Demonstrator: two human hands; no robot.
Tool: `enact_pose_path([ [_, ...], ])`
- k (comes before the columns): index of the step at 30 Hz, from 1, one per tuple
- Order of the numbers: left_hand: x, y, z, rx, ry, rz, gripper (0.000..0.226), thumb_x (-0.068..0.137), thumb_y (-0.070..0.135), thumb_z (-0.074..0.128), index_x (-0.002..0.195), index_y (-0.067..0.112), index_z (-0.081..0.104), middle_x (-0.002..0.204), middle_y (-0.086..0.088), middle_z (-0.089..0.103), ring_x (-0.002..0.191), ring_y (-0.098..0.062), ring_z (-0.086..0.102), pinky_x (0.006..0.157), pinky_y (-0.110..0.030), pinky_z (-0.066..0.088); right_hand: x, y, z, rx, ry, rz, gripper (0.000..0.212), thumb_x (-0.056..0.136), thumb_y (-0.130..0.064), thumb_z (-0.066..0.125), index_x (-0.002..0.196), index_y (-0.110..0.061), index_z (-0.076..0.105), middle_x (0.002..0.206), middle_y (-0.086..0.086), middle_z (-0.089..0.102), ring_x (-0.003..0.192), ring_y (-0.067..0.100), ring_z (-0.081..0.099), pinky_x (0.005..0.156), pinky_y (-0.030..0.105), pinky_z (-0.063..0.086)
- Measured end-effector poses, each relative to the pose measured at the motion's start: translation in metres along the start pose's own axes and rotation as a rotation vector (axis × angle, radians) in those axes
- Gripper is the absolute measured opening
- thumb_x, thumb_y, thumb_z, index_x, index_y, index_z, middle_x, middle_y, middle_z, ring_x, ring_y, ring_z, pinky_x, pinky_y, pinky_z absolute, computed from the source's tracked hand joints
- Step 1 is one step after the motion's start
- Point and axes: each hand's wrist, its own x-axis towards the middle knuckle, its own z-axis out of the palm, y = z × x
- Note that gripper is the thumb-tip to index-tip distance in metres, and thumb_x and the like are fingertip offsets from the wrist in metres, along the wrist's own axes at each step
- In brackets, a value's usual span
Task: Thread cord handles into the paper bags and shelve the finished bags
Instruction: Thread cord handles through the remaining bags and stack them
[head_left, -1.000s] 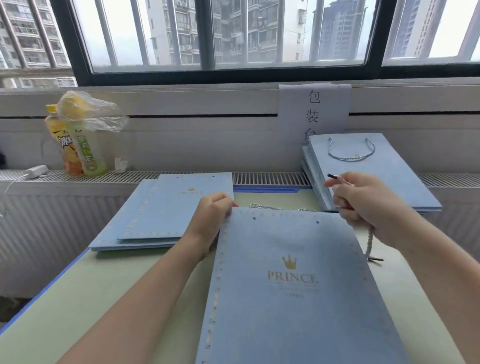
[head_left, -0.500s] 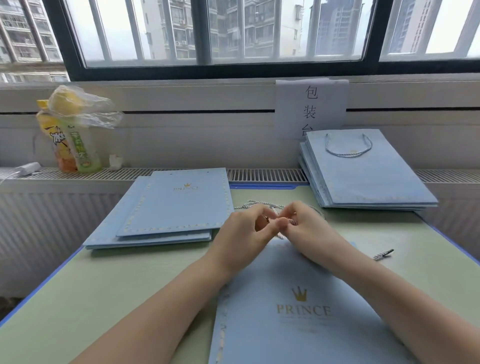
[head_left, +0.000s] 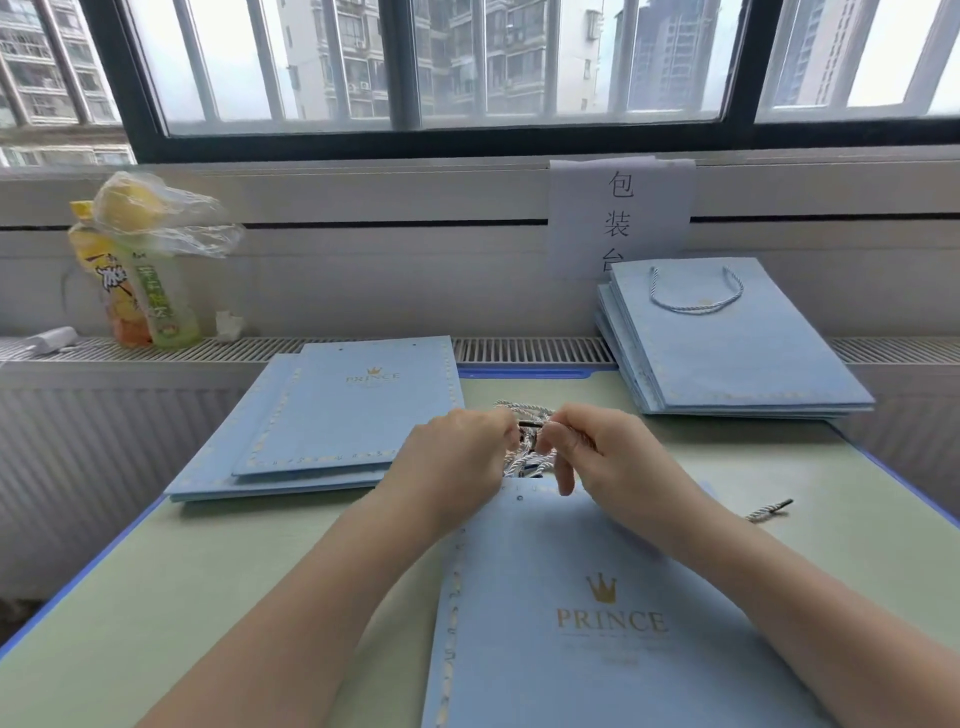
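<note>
A flat light-blue paper bag (head_left: 587, 613) with a gold crown and "PRINCE" lies on the table in front of me, its punched hole near the top edge. Just beyond that edge sits a small pile of blue-and-white twisted cords (head_left: 524, 460). My left hand (head_left: 457, 457) and my right hand (head_left: 597, 452) meet over the pile, and both pinch one cord by its black tip. A separate cord end (head_left: 771, 512) lies on the table to the right of the bag.
A stack of bags without handles (head_left: 322, 421) lies at the left. At the back right lies a stack of bags (head_left: 727, 358) whose top bag has a cord handle. Two drink bottles (head_left: 140, 291) stand on the radiator ledge, and a paper sign (head_left: 621, 218) hangs under the window.
My right hand left the bag's right edge and joined my left hand over the cord pile. Both hands have lifted a black cord tip between them. The view has tilted slightly.
</note>
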Motion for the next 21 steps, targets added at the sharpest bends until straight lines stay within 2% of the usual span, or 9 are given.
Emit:
enact_pose_path([
  [1, -0.001, 0.0, 0.002, 0.209, -0.02, 0.0, 0.017, 0.096, 0.016, 0.041, 0.101, 0.019, 0.057, 0.097, 0.001, 0.064, 0.092, -0.025, 0.058, 0.073, -0.032, 0.044, -0.001, 0.001, 0.001, -0.057, -0.01, -0.007, 0.028, 0.1, -0.027, 0.043, 0.08, -0.02, 0.061, 0.058, -0.007, 0.062, 0.062, 0.009, 0.053, 0.066, 0.031, 0.044],
  [3, -0.004, 0.001, 0.006, 0.327, -0.042, 0.008, 0.021, 0.099, 0.024, 0.037, 0.107, 0.019, 0.056, 0.108, 0.001, 0.059, 0.1, -0.025, 0.055, 0.073, -0.031, 0.039, -0.003, 0.002, 0.005, -0.224, -0.028, -0.039, 0.03, 0.099, -0.031, 0.041, 0.078, -0.018, 0.058, 0.065, -0.005, 0.062, 0.066, 0.014, 0.052, 0.066, 0.037, 0.045],
  [5, -0.006, 0.003, 0.007, 0.341, -0.076, 0.002, 0.027, 0.101, 0.032, 0.032, 0.103, 0.016, 0.053, 0.111, 0.0, 0.057, 0.107, -0.023, 0.052, 0.075, -0.032, 0.037, -0.004, 0.001, 0.009, -0.329, -0.008, -0.067, 0.03, 0.097, -0.033, 0.042, 0.075, -0.015, 0.053, 0.073, -0.005, 0.055, 0.071, 0.015, 0.047, 0.066, 0.037, 0.042],
  [7, -0.005, 0.002, 0.006, 0.335, -0.107, -0.02, 0.025, 0.102, 0.032, 0.029, 0.095, 0.017, 0.048, 0.111, -0.001, 0.057, 0.109, -0.022, 0.051, 0.074, -0.032, 0.034, -0.005, -0.001, 0.011, -0.332, -0.006, -0.055, 0.027, 0.096, -0.033, 0.043, 0.077, -0.015, 0.051, 0.078, -0.005, 0.051, 0.076, 0.014, 0.044, 0.068, 0.035, 0.04],
  [11, -0.004, 0.004, 0.006, 0.292, -0.092, -0.048, 0.024, 0.101, 0.032, 0.03, 0.083, 0.018, 0.037, 0.103, -0.004, 0.06, 0.1, -0.025, 0.053, 0.07, -0.031, 0.031, -0.008, -0.004, 0.014, -0.458, -0.028, -0.014, 0.03, 0.098, -0.036, 0.036, 0.077, -0.015, 0.039, 0.071, -0.004, 0.048, 0.073, 0.021, 0.046, 0.058, 0.036, 0.031],
  [14, -0.005, 0.006, 0.007, 0.272, -0.042, -0.04, 0.028, 0.101, 0.035, 0.03, 0.081, 0.017, 0.039, 0.093, -0.003, 0.058, 0.09, -0.025, 0.051, 0.068, -0.031, 0.031, -0.006, -0.005, 0.016, -0.613, 0.006, -0.029, 0.03, 0.1, -0.039, 0.029, 0.08, -0.018, 0.034, 0.08, -0.001, 0.055, 0.081, 0.027, 0.053, 0.058, 0.035, 0.025],
  [18, -0.001, 0.0, 0.005, 0.069, -0.073, -0.065, 0.036, 0.1, 0.037, 0.039, 0.067, 0.022, 0.041, 0.068, 0.009, 0.046, 0.078, -0.021, 0.047, 0.067, -0.032, 0.035, -0.002, 0.0, 0.012, -0.614, 0.035, 0.007, 0.031, 0.101, -0.038, 0.026, 0.08, -0.017, 0.033, 0.072, 0.001, 0.049, 0.075, 0.032, 0.05, 0.056, 0.036, 0.026],
  [20, 0.001, -0.005, 0.005, -0.19, -0.08, -0.028, 0.025, 0.097, 0.032, 0.05, 0.073, 0.032, 0.056, 0.075, 0.015, 0.054, 0.086, -0.017, 0.055, 0.076, -0.029, 0.042, 0.0, 0.008, 0.004, -0.593, 0.089, 0.061, 0.033, 0.101, -0.037, 0.026, 0.08, -0.014, 0.037, 0.072, 0.002, 0.049, 0.072, 0.032, 0.046, 0.057, 0.036, 0.029],
  [21, 0.003, -0.006, 0.005, -0.288, -0.066, -0.004, 0.014, 0.095, 0.028, 0.055, 0.084, 0.027, 0.065, 0.084, 0.015, 0.058, 0.092, -0.013, 0.056, 0.081, -0.022, 0.042, 0.001, 0.013, 0.0, -0.567, 0.117, 0.092, 0.035, 0.101, -0.037, 0.027, 0.081, -0.012, 0.041, 0.074, 0.004, 0.051, 0.072, 0.033, 0.046, 0.058, 0.036, 0.032],
])
